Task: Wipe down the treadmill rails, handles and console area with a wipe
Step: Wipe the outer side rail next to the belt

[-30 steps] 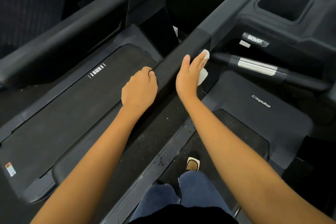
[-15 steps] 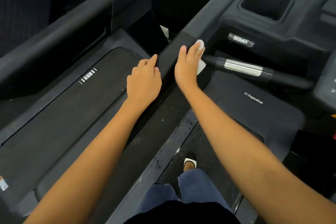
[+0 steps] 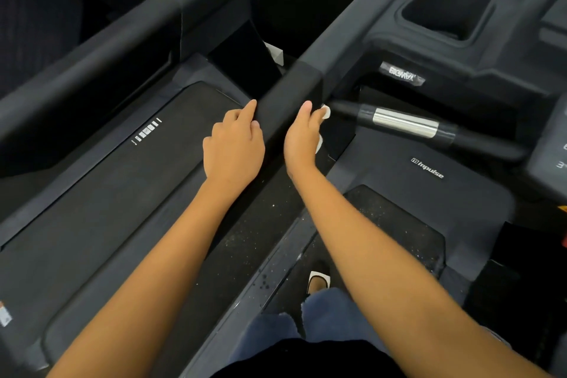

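Your 2 hands flanked the padded rail (image 3: 285,101) at mid-frame — its long axis ran from lower centre up toward the console (image 3: 429,49) at upper right. Your right hand (image 3: 302,139) lay flat against the rail's right face, pressing the white wipe (image 3: 325,112) there; your left hand (image 3: 234,147) rested loosely curled and empty on its left face. The rail looked matte, foam-like; beside it, a handle (image 3: 405,123) with a smooth metal band.

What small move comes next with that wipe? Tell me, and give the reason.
Probably slide the right hand and its wipe up the padded rail toward the console. The wipe is pressed on the rail's right side, the left hand rests on its other side, and the stretch above the hands looks unwiped.
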Demonstrator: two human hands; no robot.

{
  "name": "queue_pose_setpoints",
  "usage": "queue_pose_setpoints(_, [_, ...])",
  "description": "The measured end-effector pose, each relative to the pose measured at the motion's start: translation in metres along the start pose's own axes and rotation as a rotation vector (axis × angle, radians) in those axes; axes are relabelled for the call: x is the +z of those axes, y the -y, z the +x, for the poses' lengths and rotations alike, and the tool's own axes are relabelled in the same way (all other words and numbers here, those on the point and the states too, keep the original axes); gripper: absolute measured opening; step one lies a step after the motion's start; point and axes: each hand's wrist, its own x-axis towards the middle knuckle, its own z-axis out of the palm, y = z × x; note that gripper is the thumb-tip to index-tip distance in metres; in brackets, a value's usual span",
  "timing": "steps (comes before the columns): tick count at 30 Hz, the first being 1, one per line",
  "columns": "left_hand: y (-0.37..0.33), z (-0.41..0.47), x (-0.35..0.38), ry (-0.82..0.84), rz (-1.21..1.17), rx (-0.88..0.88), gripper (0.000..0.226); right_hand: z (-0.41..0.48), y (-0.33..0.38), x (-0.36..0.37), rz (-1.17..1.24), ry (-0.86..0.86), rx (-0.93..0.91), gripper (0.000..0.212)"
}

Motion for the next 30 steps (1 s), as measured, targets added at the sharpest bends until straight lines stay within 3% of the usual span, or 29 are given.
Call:
queue_pose_setpoints(1, [0.000, 0.000, 0.000, 0.002, 0.004, 0.001, 0.047, -0.001, 0.006, -0.002, 0.019, 0.016, 0.024, 0.086])
queue_pose_setpoints(2, [-0.001, 0.000, 0.000, 0.001, 0.008, 0.000, 0.047, -0.010, 0.004, -0.002, 0.029, 0.028, 0.014, 0.086])
queue_pose_setpoints(5, [-0.003, 0.000, 0.002, -0.012, 0.036, 0.011, 0.046, -0.053, -0.023, -0.002, 0.091, 0.122, -0.045, 0.081])
queue_pose_setpoints(6, [-0.003, 0.001, 0.002, -0.018, 0.047, 0.018, 0.046, -0.067, -0.038, 0.000, 0.082, 0.167, -0.061, 0.069])
queue_pose_setpoints(9, [-0.003, 0.001, 0.004, -0.032, 0.069, 0.025, 0.046, -0.073, -0.064, -0.004, 0.044, 0.252, -0.095, 0.068])
queue_pose_setpoints(12, [-0.002, 0.000, 0.004, -0.031, 0.073, 0.024, 0.046, -0.041, -0.027, -0.013, -0.027, 0.183, -0.051, 0.045])
queue_pose_setpoints(16, [-0.002, -0.002, 0.005, -0.050, 0.081, 0.038, 0.046, -0.002, 0.002, -0.019, 0.090, 0.056, -0.010, 0.060])
queue_pose_setpoints(20, [-0.001, 0.000, 0.005, -0.054, 0.084, 0.037, 0.046, -0.055, -0.031, -0.009, 0.012, 0.137, -0.072, 0.071])
queue_pose_setpoints(21, [-0.001, 0.000, 0.005, -0.055, 0.087, 0.040, 0.046, -0.071, -0.045, -0.008, -0.007, 0.189, -0.073, 0.042])
queue_pose_setpoints(22, [-0.001, 0.000, 0.005, -0.054, 0.091, 0.047, 0.046, -0.084, -0.058, -0.006, 0.016, 0.182, -0.080, 0.081])
queue_pose_setpoints(23, [-0.001, -0.001, 0.005, -0.056, 0.091, 0.052, 0.046, -0.087, -0.063, -0.009, -0.062, 0.252, -0.128, 0.080])
queue_pose_setpoints(25, [-0.001, -0.002, 0.006, -0.052, 0.075, 0.056, 0.046, -0.075, -0.058, -0.012, -0.055, 0.222, -0.144, 0.059])
queue_pose_setpoints(26, [0.000, -0.001, 0.006, -0.048, 0.067, 0.055, 0.046, -0.070, -0.041, -0.013, -0.019, 0.229, -0.098, 0.075])
queue_pose_setpoints(30, [0.002, -0.001, 0.005, -0.046, 0.068, 0.054, 0.047, -0.018, -0.001, -0.023, 0.028, 0.094, -0.064, 0.066])
